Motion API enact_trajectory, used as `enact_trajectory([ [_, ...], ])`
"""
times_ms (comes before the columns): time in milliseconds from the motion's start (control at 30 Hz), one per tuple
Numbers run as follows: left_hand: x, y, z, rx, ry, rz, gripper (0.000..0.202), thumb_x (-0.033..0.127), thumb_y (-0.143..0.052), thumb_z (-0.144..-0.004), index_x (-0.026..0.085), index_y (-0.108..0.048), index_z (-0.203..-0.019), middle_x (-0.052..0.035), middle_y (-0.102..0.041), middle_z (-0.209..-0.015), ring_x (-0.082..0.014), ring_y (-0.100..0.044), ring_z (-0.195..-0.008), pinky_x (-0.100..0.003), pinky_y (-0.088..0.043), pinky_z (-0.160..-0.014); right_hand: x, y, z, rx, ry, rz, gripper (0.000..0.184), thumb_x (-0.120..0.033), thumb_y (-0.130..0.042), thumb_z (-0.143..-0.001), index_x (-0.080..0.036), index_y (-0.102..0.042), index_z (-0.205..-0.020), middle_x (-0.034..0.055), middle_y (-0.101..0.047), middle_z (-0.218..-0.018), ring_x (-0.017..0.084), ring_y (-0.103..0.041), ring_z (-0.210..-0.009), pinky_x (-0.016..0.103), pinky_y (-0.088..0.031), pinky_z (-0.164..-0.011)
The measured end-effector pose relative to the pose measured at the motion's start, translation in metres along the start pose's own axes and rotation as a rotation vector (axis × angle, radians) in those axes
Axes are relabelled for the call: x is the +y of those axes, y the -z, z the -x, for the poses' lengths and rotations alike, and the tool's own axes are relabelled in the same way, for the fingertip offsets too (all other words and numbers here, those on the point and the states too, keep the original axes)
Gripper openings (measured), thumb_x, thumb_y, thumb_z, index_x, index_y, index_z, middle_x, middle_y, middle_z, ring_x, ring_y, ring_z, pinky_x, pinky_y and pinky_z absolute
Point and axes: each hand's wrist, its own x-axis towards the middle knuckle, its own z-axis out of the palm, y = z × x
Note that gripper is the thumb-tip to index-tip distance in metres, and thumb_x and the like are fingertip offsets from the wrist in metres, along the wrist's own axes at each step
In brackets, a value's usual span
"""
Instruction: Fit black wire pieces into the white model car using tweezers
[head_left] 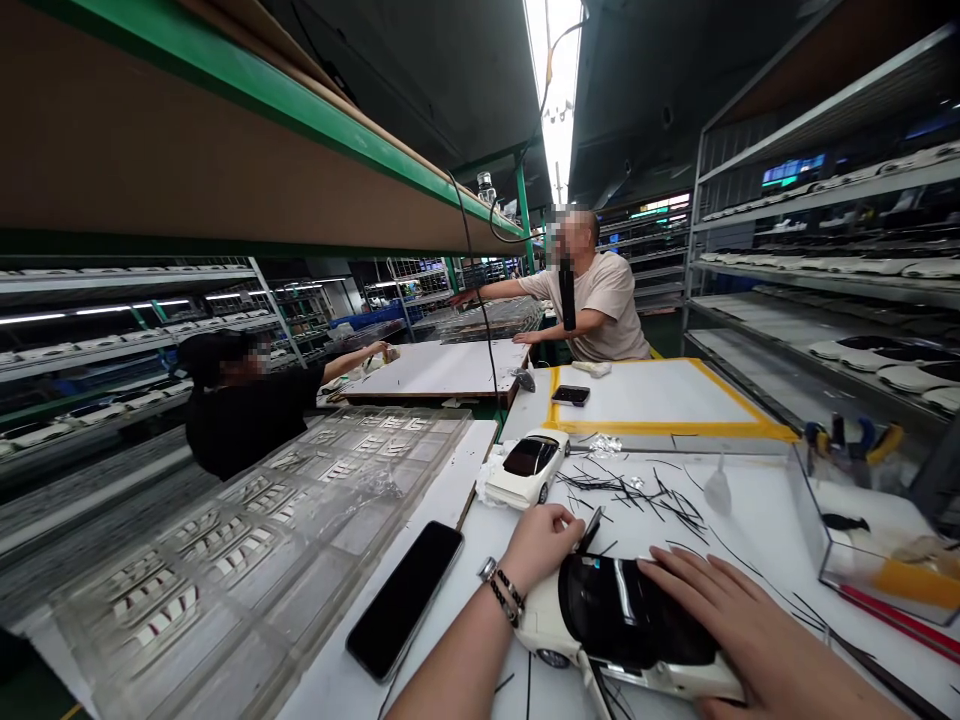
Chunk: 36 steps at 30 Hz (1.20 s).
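A white model car (544, 615) with a dark roof and windows is on the white worktop in front of me. Its near door (595, 685) stands open, and its far door (591, 530) also sticks out. My left hand (541, 545) is closed, with thumb and fingers pinching at the far door's edge; the exact contact is partly hidden. Across the rear of the car lies my right hand (709, 605), fingers over the far side and thumb at the near side, gripping the body. Beyond my left hand sits a second white model car (529, 470).
Thin black strips (637, 495) are scattered behind the car. A black phone (406, 598) and a clear tray of small white parts (300, 610) are at left. A clear box (862, 560) stands right. Two co-workers (600, 300) are at the tables beyond.
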Motion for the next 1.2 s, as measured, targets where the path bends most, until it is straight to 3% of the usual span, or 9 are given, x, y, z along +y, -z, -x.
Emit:
enact_trajectory([
  [367,0.000,-0.001,0.001,0.015,-0.009,-0.020,0.028,0.038,-0.054,-0.079,0.015,-0.069,-0.075,-0.0006,-0.059,-0.059,-0.0153,-0.053,-0.061,-0.025,-0.037,-0.058,-0.007,0.009,-0.004,-0.110,-0.020,0.056,0.076,-0.026,-0.051,-0.064,-0.020,-0.042,-0.139,0.0069,-0.032,-0.142,0.034,-0.036,-0.129,0.054,-0.039,-0.100],
  [733,0.000,-0.001,0.001,0.015,-0.009,-0.016,0.026,0.036,-0.053,-0.078,0.015,-0.067,-0.072,-0.0001,-0.058,-0.058,-0.0142,-0.051,-0.058,-0.024,-0.035,-0.056,0.004,-0.001,0.000,-0.008,0.015,0.022,0.078,-0.025,-0.056,-0.065,-0.025,-0.040,-0.141,0.0037,-0.033,-0.144,0.034,-0.037,-0.130,0.052,-0.040,-0.102],
  [867,-0.001,-0.002,-0.001,0.029,-0.020,-0.017,0.027,0.037,-0.052,-0.078,0.015,-0.065,-0.069,0.0002,-0.055,-0.056,-0.0138,-0.049,-0.056,-0.024,-0.033,-0.053,0.016,-0.013,-0.009,-0.068,0.087,-0.042,0.071,-0.044,-0.056,-0.077,-0.022,-0.038,-0.142,0.0076,-0.034,-0.143,0.038,-0.038,-0.128,0.056,-0.040,-0.101],
  [967,-0.003,-0.002,-0.002,0.037,-0.029,-0.018,0.027,0.038,-0.054,-0.077,0.015,-0.064,-0.068,0.0004,-0.054,-0.056,-0.0138,-0.048,-0.056,-0.023,-0.032,-0.053,0.021,-0.015,-0.014,-0.123,0.083,-0.115,0.079,-0.065,-0.053,-0.076,-0.020,-0.041,-0.140,0.0119,-0.038,-0.141,0.043,-0.039,-0.126,0.061,-0.039,-0.098],
  [1200,-0.002,-0.002,-0.002,0.047,-0.033,-0.003,0.023,0.035,-0.053,-0.077,0.016,-0.063,-0.070,0.0001,-0.056,-0.056,-0.0144,-0.051,-0.056,-0.024,-0.033,-0.054,-0.006,0.023,-0.011,-0.248,-0.082,-0.199,0.085,-0.071,-0.052,-0.075,-0.017,-0.040,-0.140,0.0129,-0.031,-0.145,0.040,-0.029,-0.133,0.060,-0.029,-0.106],
])
